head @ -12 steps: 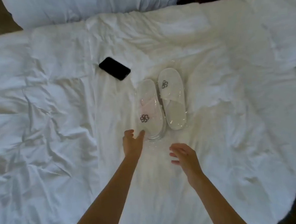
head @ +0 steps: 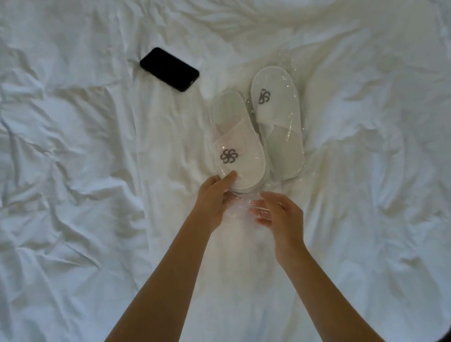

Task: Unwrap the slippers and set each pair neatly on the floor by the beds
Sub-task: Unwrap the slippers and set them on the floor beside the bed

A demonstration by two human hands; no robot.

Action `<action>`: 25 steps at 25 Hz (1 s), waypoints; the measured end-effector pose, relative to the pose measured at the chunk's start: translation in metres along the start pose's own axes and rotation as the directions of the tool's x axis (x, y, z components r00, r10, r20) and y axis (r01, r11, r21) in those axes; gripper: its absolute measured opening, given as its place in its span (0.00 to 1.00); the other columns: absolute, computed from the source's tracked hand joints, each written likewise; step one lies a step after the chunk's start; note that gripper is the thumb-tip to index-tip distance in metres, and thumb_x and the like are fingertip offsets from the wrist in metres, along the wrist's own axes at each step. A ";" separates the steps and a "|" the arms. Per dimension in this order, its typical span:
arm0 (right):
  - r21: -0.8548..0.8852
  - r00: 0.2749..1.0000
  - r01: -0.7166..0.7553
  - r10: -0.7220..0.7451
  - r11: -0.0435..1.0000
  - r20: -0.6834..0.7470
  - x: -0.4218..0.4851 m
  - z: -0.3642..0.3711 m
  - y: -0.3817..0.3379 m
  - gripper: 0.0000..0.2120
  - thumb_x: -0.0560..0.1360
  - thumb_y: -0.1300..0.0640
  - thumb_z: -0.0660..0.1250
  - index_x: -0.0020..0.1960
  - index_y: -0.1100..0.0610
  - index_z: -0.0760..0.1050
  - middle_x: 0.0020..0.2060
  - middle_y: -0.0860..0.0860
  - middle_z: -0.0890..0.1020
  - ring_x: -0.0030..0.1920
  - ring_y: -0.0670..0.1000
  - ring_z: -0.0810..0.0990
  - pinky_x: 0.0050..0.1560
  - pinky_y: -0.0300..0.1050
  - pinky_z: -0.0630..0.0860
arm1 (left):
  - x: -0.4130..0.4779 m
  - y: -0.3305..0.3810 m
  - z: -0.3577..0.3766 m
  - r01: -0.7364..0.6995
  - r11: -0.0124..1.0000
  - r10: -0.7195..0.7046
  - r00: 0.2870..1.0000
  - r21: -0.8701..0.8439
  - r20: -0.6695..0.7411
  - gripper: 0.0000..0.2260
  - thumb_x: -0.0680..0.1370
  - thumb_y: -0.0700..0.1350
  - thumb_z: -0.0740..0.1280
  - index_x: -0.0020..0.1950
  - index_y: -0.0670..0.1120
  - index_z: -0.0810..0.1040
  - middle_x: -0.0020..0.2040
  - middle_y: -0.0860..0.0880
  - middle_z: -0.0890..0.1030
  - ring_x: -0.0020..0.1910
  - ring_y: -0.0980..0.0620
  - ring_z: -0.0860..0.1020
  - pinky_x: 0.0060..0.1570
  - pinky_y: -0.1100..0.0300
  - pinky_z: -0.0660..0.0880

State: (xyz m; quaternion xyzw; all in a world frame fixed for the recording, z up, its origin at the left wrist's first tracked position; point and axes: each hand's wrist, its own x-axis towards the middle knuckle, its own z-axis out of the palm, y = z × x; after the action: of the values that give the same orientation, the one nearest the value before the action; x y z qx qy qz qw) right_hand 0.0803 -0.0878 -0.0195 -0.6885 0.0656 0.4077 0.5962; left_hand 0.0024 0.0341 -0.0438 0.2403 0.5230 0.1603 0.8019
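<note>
hands at work on a rumpled white duvet (head: 62,188): in the head view, two clear-plastic-wrapped packs of white towelling slippers lie side by side mid-bed, the nearer slipper pack (head: 237,144) with its grey flower logo toward the person, the farther slipper pack (head: 279,120) just beside it on the right. a flat black rectangular phone (head: 169,69) rests apart, up and to the left. the left hand (head: 216,199) pins the toe end of the nearer pack, thumb on top and fingers curled beneath, gripping it. the right hand (head: 277,212) meets the loose clear plastic tail (head: 246,206) of the wrapper, fingers lightly bent and pinching film. both forearms reach forward, wrists close together. the step in hand looks to be opening the first wrapper; done well, the left hand would anchor the slippers while the right draws the film away toward the body, steadily.
</note>
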 end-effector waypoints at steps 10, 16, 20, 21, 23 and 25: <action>0.054 0.994 0.071 -0.066 0.996 -0.087 -0.059 -0.034 0.032 0.07 0.75 0.69 0.67 0.50 0.60 0.78 0.45 0.58 0.83 0.44 0.54 0.83 0.45 0.45 0.81 | -0.071 -0.069 -0.027 0.077 0.981 -0.054 0.991 -0.179 0.126 0.20 0.77 0.41 0.68 0.67 0.38 0.73 0.62 0.40 0.80 0.59 0.45 0.80 0.57 0.54 0.78; 0.054 0.990 0.042 -0.035 0.998 -0.138 -0.082 -0.056 0.050 0.15 0.77 0.69 0.60 0.46 0.54 0.82 0.41 0.51 0.84 0.47 0.50 0.83 0.44 0.38 0.81 | -0.097 -0.099 -0.028 0.111 0.987 -0.072 0.951 -0.116 0.301 0.20 0.78 0.40 0.67 0.70 0.43 0.71 0.66 0.42 0.78 0.65 0.45 0.77 0.66 0.52 0.73; 0.150 0.999 0.038 -0.038 0.988 -0.002 -0.113 -0.089 0.051 0.09 0.77 0.61 0.63 0.50 0.55 0.82 0.47 0.54 0.85 0.51 0.52 0.85 0.48 0.41 0.82 | -0.122 -0.115 -0.019 0.140 0.988 -0.104 0.923 -0.071 0.371 0.27 0.75 0.40 0.70 0.73 0.47 0.67 0.66 0.43 0.77 0.65 0.45 0.77 0.65 0.52 0.73; 0.169 0.998 0.046 -0.052 0.984 0.027 -0.123 -0.100 0.053 0.09 0.76 0.58 0.64 0.51 0.54 0.82 0.49 0.53 0.85 0.52 0.51 0.85 0.49 0.41 0.82 | -0.130 -0.121 -0.016 0.146 0.988 -0.118 0.918 -0.047 0.378 0.27 0.75 0.40 0.70 0.73 0.47 0.67 0.66 0.43 0.77 0.64 0.46 0.77 0.63 0.53 0.75; 0.162 0.994 0.077 -0.088 0.984 0.060 -0.140 -0.122 0.061 0.10 0.75 0.54 0.66 0.55 0.51 0.81 0.52 0.51 0.85 0.54 0.49 0.84 0.52 0.43 0.82 | -0.147 -0.139 -0.012 0.152 0.988 -0.140 0.912 0.000 0.386 0.28 0.74 0.38 0.71 0.72 0.47 0.67 0.68 0.44 0.77 0.64 0.46 0.77 0.62 0.53 0.75; 0.132 0.996 0.085 -0.086 0.988 0.007 -0.157 -0.142 0.074 0.08 0.76 0.53 0.67 0.54 0.51 0.81 0.52 0.53 0.85 0.54 0.50 0.84 0.54 0.47 0.81 | -0.165 -0.160 -0.009 0.146 0.989 -0.148 0.906 0.037 0.397 0.29 0.72 0.37 0.72 0.72 0.47 0.68 0.67 0.44 0.76 0.63 0.46 0.78 0.60 0.54 0.76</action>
State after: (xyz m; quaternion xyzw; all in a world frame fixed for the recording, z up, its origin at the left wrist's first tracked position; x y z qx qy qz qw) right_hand 0.0029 -0.2953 0.0185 -0.6474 0.0590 0.3808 0.6575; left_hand -0.0710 -0.1808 -0.0096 0.2304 0.3658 0.0456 0.9006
